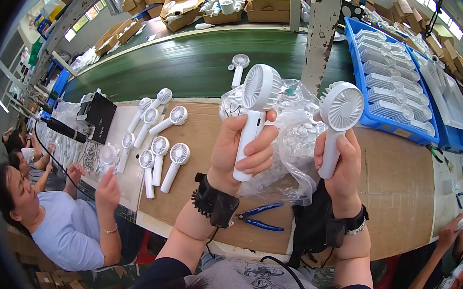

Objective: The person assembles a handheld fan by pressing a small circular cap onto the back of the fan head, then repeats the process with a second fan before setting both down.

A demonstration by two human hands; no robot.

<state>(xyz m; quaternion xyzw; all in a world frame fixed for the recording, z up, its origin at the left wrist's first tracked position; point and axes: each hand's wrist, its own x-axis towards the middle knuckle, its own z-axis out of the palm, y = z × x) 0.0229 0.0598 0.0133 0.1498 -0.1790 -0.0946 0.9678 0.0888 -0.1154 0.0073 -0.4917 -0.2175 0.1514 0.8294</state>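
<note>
My left hand [242,148] is wrapped round the handle of a white handheld fan [261,89], its round slatted head upward. In my right hand [345,163] a second white handheld fan [342,107] is gripped by its handle, head up and tilted a little. Both fans are raised over the bench, apart from each other. Between and behind them lies a clear plastic bag [294,155] with small white round parts in it. Below my left hand, blue-handled pliers [262,216] rest on the cardboard bench cover. Several more white handheld fans [159,146] lie to the left.
A green conveyor belt [184,58] runs behind the bench, with one fan [239,68] on it. Blue crates [403,132] of white parts stand at the right rear, past a chipped post [320,42]. A black box [96,116] and a co-worker [65,223] are at left.
</note>
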